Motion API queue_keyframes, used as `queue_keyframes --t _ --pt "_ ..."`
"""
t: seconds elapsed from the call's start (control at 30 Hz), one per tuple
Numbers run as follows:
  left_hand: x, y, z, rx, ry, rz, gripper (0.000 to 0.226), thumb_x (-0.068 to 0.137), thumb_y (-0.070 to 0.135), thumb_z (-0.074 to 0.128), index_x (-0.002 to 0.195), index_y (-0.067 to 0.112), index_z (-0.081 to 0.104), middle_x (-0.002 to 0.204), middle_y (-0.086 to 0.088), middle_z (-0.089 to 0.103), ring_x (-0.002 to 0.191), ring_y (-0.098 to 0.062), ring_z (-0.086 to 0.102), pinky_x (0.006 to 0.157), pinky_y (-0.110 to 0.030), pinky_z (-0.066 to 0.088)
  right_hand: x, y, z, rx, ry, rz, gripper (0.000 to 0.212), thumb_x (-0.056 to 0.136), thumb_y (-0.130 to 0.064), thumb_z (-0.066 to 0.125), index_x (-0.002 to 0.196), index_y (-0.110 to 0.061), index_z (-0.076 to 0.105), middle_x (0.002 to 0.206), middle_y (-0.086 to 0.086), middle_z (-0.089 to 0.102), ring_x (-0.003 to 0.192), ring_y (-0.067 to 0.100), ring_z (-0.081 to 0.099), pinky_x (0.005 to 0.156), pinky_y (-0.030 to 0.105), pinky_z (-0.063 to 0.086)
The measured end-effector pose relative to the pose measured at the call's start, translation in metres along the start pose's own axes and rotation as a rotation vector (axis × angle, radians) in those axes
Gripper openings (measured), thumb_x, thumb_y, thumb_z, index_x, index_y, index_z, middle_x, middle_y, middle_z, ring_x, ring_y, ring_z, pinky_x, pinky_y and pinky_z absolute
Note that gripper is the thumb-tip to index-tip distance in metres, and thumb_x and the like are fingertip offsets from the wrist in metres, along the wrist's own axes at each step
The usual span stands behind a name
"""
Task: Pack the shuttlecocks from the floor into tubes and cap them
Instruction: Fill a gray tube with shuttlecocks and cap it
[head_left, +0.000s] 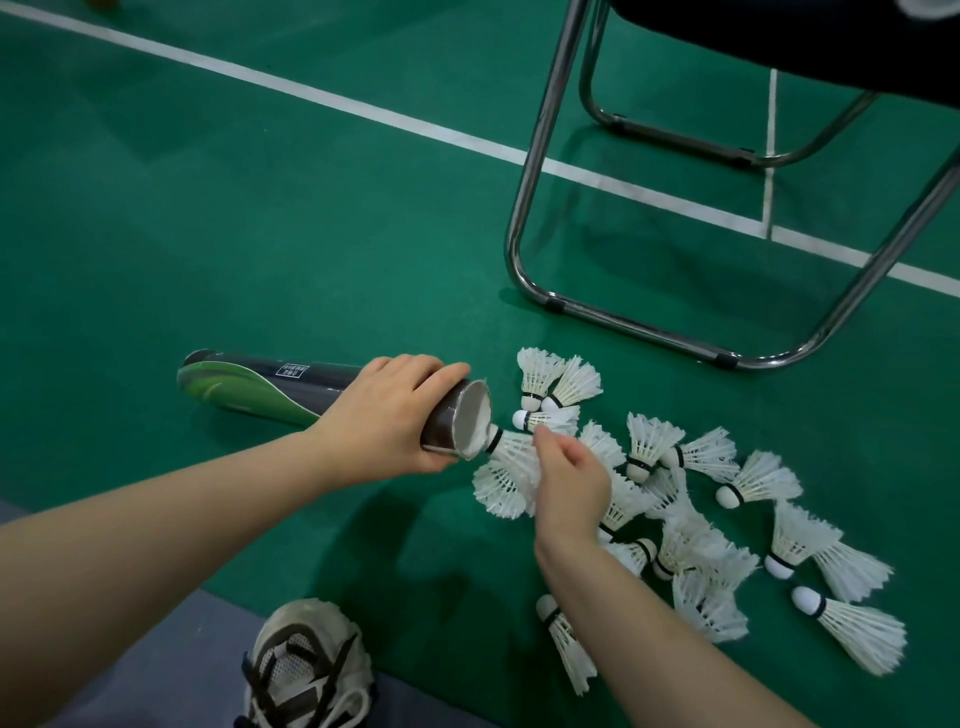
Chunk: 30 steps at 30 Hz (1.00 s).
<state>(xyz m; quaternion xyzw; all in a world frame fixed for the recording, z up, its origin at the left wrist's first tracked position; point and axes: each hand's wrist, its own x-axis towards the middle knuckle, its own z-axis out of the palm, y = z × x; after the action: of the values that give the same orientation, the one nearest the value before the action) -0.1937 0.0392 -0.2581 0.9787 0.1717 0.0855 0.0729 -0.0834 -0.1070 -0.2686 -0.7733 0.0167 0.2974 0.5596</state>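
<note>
Left hand (384, 415) curls round the long dark green-patterned cardboard tube (270, 387) near its open mouth; right hand (569, 480) pinches a white feather shuttlecock (511, 452), cork at that mouth. More white shuttlecocks (800, 535) lie scattered on the green court floor (260, 208) just beside.
</note>
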Motion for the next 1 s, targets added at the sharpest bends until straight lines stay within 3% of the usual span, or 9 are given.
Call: queue_keyframes --t 0.17,0.37,0.53,0.67,0.73,0.8,0.83,0.93,1.0 --pt "0.000 0.005 0.002 -0.003 -0.060 -0.093 0.083 0.055 0.053 0.069 0.123 0.019 0.037 0.102 -0.008 0.062 0.090 -0.030 0.062 0.079 -0.039 0.048 0.004 -0.027 -0.016 -0.024 0.098 -0.214 0.025 0.083 -0.011 0.064 0.067 -0.018 0.046 0.064 -0.007 0.046 0.057 0.009 0.038 0.053 0.021 0.036" --pt "0.001 0.018 -0.001 0.006 -0.133 -0.185 0.084 0.060 0.053 0.072 0.131 0.015 0.045 0.109 -0.007 0.059 0.099 -0.031 0.057 0.084 -0.039 0.043 -0.012 -0.030 0.007 -0.146 -0.225 -0.468 0.023 0.087 -0.012 0.060 0.075 -0.026 0.045 0.070 -0.009 0.051 0.061 0.004 0.046 0.058 0.020 0.039" --pt "0.002 0.021 -0.003 -0.017 -0.087 -0.200 0.083 0.060 0.049 0.073 0.129 0.012 0.048 0.108 -0.009 0.060 0.098 -0.033 0.059 0.082 -0.041 0.045 -0.015 -0.035 0.026 -0.142 -0.464 -0.300 0.013 0.094 -0.032 0.048 0.087 -0.022 0.049 0.082 -0.008 0.058 0.077 0.007 0.054 0.080 0.032 0.044" --pt "0.001 0.014 -0.004 -0.014 -0.121 -0.228 0.082 0.061 0.060 0.044 0.130 0.016 0.045 0.106 -0.005 0.059 0.097 -0.029 0.057 0.081 -0.039 0.042 -0.009 -0.043 0.033 -0.333 -0.782 -0.185 0.060 0.066 -0.059 0.060 0.105 -0.014 0.060 0.110 0.006 0.066 0.106 0.020 0.060 0.095 0.038 0.047" --pt "0.001 0.009 -0.003 0.004 -0.107 -0.206 0.082 0.056 0.061 0.036 0.125 0.017 0.046 0.098 -0.005 0.059 0.090 -0.029 0.059 0.076 -0.039 0.043 -0.001 -0.050 0.031 -0.408 -0.949 -0.117 0.049 0.072 -0.046 0.065 0.108 -0.013 0.061 0.115 0.009 0.065 0.109 0.019 0.059 0.098 0.036 0.045" --pt "-0.002 0.005 0.002 0.017 -0.070 -0.174 0.076 0.056 0.062 0.042 0.118 0.019 0.043 0.089 -0.004 0.060 0.080 -0.030 0.061 0.068 -0.038 0.046 0.006 -0.058 0.028 -0.392 -1.024 -0.059 0.027 0.086 -0.030 0.061 0.105 -0.011 0.064 0.113 0.009 0.066 0.103 0.016 0.059 0.099 0.033 0.041" --pt "-0.002 0.001 0.004 0.021 -0.063 -0.167 0.075 0.056 0.063 0.046 0.118 0.020 0.041 0.089 -0.005 0.061 0.079 -0.030 0.062 0.068 -0.038 0.047 0.010 -0.060 0.027 -0.347 -0.968 -0.056 0.024 0.089 -0.029 0.058 0.103 -0.011 0.065 0.112 0.009 0.066 0.101 0.015 0.058 0.099 0.033 0.041" --pt "-0.002 -0.014 0.001 0.028 -0.092 -0.252 0.080 0.059 0.057 0.067 0.125 0.018 0.044 0.100 -0.008 0.061 0.092 -0.031 0.060 0.078 -0.040 0.046 0.026 -0.048 0.024 -0.329 -0.529 -0.176 0.021 0.091 -0.033 0.053 0.092 -0.018 0.067 0.100 0.002 0.068 0.096 0.017 0.061 0.094 0.038 0.046" --pt "-0.004 -0.021 -0.003 0.034 -0.117 -0.345 0.081 0.062 0.054 0.072 0.130 0.018 0.044 0.108 -0.008 0.058 0.100 -0.031 0.056 0.083 -0.039 0.042 0.035 -0.029 0.017 -0.601 -0.414 -0.316 0.026 0.092 -0.037 0.049 0.105 -0.019 0.063 0.103 -0.002 0.066 0.096 0.016 0.061 0.090 0.038 0.048"
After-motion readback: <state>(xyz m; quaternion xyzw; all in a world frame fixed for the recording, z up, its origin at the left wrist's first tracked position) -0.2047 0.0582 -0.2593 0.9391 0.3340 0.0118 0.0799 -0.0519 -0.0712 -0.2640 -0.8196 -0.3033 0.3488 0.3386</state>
